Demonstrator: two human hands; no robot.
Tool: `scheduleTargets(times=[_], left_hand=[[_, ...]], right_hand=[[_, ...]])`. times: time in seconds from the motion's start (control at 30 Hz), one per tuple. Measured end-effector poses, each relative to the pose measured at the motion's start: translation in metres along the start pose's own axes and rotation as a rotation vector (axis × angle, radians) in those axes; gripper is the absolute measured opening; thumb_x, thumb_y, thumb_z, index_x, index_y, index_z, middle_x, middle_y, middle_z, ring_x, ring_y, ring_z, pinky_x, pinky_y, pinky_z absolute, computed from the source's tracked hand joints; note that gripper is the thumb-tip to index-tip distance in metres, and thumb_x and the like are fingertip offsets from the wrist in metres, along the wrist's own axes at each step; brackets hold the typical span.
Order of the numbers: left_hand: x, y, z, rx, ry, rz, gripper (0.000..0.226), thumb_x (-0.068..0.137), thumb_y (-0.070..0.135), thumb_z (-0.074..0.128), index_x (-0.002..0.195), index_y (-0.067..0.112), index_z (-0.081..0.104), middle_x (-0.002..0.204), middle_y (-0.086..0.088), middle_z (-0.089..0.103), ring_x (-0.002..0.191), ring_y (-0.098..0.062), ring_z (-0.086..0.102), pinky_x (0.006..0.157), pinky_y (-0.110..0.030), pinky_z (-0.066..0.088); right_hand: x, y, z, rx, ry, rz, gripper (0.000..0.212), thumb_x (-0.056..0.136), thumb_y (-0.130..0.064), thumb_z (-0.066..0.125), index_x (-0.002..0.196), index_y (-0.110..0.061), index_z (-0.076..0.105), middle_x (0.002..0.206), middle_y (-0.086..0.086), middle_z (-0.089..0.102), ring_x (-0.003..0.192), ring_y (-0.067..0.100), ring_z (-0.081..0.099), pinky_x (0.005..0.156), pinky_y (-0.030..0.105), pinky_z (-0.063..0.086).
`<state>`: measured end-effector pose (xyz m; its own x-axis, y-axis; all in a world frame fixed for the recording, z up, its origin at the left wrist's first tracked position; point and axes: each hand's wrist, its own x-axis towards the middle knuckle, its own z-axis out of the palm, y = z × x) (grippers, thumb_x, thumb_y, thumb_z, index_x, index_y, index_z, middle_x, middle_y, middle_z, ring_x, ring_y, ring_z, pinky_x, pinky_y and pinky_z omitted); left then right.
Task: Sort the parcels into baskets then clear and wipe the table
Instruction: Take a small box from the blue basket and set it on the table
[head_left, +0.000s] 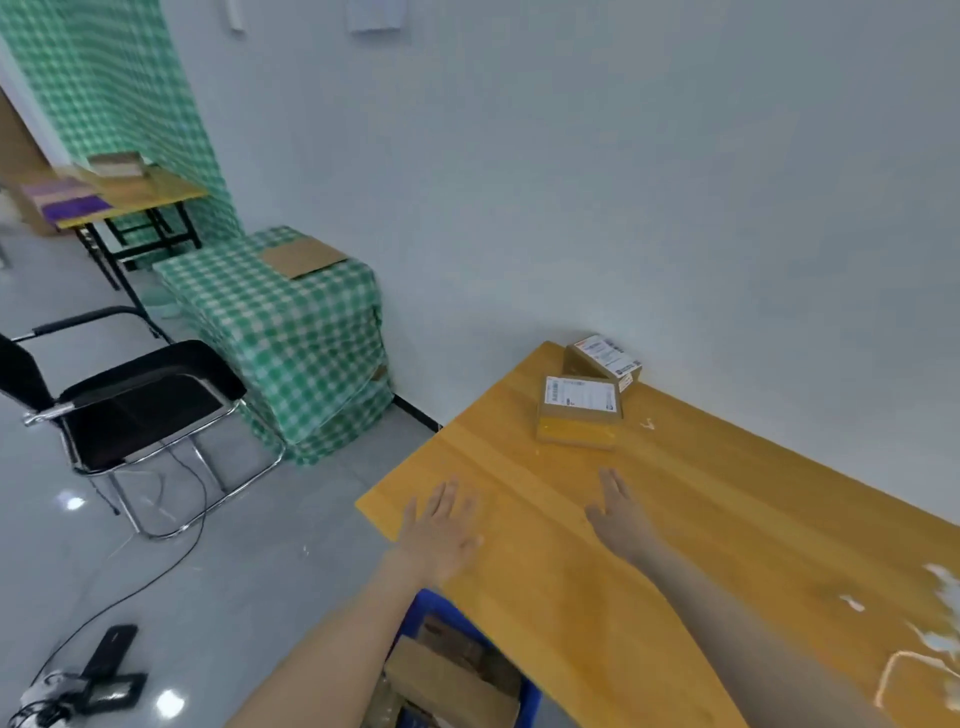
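Sorting is seemingly proceeding: left hand (441, 525) and right hand (618, 512) are hovering over the surface (701, 545), grips spread, empty; the nearer parcel (579, 413) is likely awaiting grasping.

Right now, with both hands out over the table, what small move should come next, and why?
Probably reach to the nearer parcel and lift it. The left hand and right hand are open, empty and short of it; it and the farther parcel lie unsorted on the table, and the blue basket below holds boxes.
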<state>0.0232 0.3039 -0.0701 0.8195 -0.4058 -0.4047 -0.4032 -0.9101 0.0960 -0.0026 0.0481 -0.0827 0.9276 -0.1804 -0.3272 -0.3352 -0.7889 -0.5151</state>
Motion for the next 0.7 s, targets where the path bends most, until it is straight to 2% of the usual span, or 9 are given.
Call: scheduleTargets(times=[0.13,0.27,0.37,0.57,0.7], left_hand=[[0.059,0.031,-0.033,-0.023,0.047,0.035,0.061,0.103,0.041,0.017,0.149,0.019,-0.018,0.156,-0.001,-0.022,0.145,-0.017,-0.016,0.118,-0.044,-0.006],[0.113,0.059,-0.056,-0.005,0.064,0.076,0.061,0.103,0.038,0.017,0.148,0.018,-0.018,0.157,0.001,-0.019,0.145,-0.014,-0.014,0.117,-0.041,-0.007],[0.150,0.076,-0.068,0.015,0.038,0.095,0.061,0.103,0.037,0.018,0.149,0.017,-0.017,0.156,0.000,-0.020,0.145,-0.014,-0.014,0.118,-0.041,-0.007],[0.208,0.095,-0.075,0.028,-0.015,0.101,0.061,0.103,0.039,0.018,0.149,0.018,-0.016,0.156,-0.002,-0.021,0.145,-0.017,-0.014,0.118,-0.041,-0.006],[0.249,0.108,-0.083,0.034,-0.008,0.094,0.062,0.102,0.041,0.019,0.150,0.019,-0.015,0.156,-0.005,-0.022,0.145,-0.020,-0.015,0.118,-0.040,-0.004]], right_hand=[[0.038,0.025,-0.042,0.025,0.046,0.012,0.063,0.101,-0.024,0.039,0.153,-0.018,0.003,0.160,0.001,-0.005,0.146,0.026,0.015,0.112,0.042,0.030],[0.072,0.044,-0.067,0.034,-0.007,0.017,0.065,0.101,-0.020,0.037,0.153,-0.018,-0.002,0.160,0.000,-0.008,0.143,0.025,0.022,0.110,0.036,0.031],[0.102,0.055,-0.077,0.024,-0.034,0.011,0.066,0.101,-0.018,0.037,0.153,-0.019,-0.003,0.160,0.000,-0.011,0.146,0.022,0.013,0.113,0.035,0.028],[0.148,0.060,-0.070,0.048,-0.097,-0.018,0.066,0.100,-0.020,0.037,0.153,-0.026,-0.003,0.159,0.000,-0.016,0.147,0.022,0.006,0.114,0.037,0.028],[0.177,0.063,-0.071,0.078,-0.064,-0.019,0.064,0.101,-0.026,0.035,0.153,-0.025,-0.003,0.158,0.000,-0.019,0.148,0.022,0.002,0.117,0.037,0.022]])
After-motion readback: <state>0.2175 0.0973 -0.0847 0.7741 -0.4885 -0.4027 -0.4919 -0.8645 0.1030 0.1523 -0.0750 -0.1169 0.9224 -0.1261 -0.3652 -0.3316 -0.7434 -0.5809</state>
